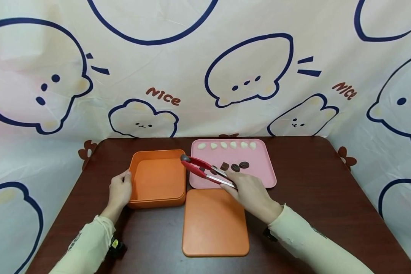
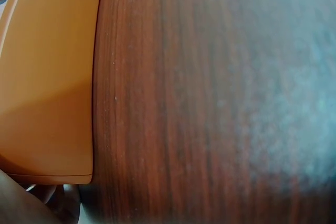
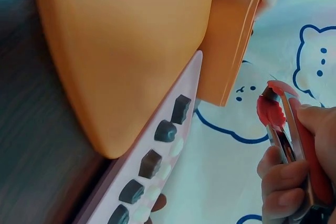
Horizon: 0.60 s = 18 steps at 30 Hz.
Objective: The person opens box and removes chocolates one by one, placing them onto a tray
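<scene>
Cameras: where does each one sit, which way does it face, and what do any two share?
Head: above, facing forward and down; both hands, left hand on the box, right hand gripping tongs.
Left wrist: low, along the table; box wall, a sliver of hand.
Right wrist: low, across lid and tray; fingers on tongs.
Shared: all three show the box.

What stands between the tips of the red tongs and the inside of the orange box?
Nothing visible does. The right hand grips the red tongs, whose tips hover at the right rim of the open orange box. Its lid lies apart on the table, and the left hand touches only the outer left wall.
</scene>
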Available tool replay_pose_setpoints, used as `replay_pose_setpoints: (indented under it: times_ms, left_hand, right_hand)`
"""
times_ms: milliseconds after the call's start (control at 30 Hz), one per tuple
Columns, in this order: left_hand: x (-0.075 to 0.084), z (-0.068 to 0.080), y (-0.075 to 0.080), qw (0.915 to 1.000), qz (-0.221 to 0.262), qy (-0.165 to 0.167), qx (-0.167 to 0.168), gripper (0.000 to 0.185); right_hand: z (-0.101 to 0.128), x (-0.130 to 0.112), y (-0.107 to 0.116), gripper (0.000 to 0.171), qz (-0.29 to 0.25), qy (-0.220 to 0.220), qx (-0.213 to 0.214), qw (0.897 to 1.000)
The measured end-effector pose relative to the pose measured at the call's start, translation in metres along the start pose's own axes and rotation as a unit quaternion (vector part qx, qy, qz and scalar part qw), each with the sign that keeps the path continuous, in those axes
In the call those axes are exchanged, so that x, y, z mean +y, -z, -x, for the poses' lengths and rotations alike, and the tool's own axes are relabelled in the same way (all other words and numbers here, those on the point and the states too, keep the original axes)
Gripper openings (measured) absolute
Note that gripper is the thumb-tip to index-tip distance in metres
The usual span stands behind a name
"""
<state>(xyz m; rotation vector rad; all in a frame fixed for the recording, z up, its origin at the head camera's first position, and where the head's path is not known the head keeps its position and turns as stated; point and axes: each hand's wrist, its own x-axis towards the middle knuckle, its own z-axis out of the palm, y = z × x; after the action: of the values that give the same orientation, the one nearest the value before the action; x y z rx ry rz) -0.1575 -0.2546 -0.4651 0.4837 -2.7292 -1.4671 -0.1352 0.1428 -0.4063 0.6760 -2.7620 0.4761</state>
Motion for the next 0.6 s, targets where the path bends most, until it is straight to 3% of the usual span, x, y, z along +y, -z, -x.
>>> replay_pose_setpoints:
  times_ms: [300,600]
  left_hand:
    - [-0.001,0.0,-0.001,1.0,0.006,-0.004,0.004,0.054]
    - [-0.001,-0.001,0.0,0.9999,0.007,-0.002,0.009,0.054]
  right_hand:
    - [0.019,0.024,0.01,0.044,-0.015,-0.026,-0.008,1.0]
    - [0.04,0.052,0.017,0.037,-0.032,-0.073,-0.024,0.997]
